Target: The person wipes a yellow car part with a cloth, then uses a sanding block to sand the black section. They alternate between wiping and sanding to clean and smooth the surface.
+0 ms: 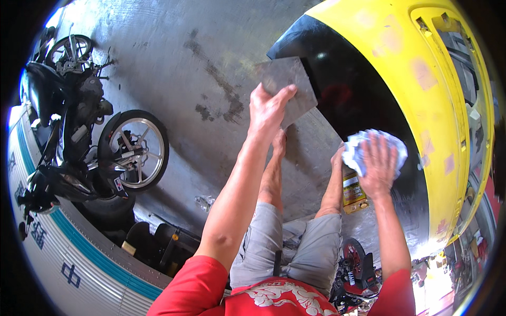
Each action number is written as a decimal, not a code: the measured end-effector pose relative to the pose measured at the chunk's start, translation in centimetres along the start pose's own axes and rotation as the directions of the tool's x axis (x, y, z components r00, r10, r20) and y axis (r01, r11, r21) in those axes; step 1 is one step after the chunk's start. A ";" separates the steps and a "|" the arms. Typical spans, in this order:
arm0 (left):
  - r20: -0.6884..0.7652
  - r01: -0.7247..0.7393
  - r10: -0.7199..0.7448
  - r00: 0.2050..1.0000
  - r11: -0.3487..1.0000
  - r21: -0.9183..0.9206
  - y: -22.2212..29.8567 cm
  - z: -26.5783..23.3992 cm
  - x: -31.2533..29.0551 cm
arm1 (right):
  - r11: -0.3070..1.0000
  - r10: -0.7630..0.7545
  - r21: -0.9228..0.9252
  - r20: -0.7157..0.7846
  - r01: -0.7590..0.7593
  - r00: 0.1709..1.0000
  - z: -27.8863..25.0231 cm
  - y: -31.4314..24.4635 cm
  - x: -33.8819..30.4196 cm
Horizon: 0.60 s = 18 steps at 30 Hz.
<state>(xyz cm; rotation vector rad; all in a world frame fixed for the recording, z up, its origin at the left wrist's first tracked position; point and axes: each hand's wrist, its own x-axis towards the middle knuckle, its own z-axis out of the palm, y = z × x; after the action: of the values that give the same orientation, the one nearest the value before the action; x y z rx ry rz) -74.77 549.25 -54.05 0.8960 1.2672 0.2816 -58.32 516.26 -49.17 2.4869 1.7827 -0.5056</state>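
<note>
My left hand (269, 108) is closed on the edge of a flat grey plate (300, 108), with the thumb on top and the other fingers mostly hidden. My right hand (378, 163) lies over a crumpled white cloth (399, 148), its fingers stretched across it. Beneath the cloth is the glossy black surface (363, 87) of a large car body part. Its yellow section (406, 47) curves along the right and carries several dull pinkish patches.
On the left stands a black motorcycle (87, 113), its front wheel (138, 150) toward me. A yellow tin (354, 194) sits by my right leg. Stains mark the grey concrete floor (174, 58). Another motorcycle wheel (354, 258) shows behind my legs, and a ribbed shutter (100, 268) lies lower left.
</note>
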 end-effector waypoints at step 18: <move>0.243 -0.394 0.311 0.919 0.749 0.533 4.4 6.8 4.3 | 0.999 0.034 -0.028 -0.169 -0.039 0.985 2.1 4.4 -4.4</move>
<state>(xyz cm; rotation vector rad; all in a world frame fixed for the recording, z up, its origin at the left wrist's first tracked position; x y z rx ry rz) -65.96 551.97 -53.76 1.6643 1.0512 0.1237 -55.97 510.25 -50.63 2.6064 1.7805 -0.2701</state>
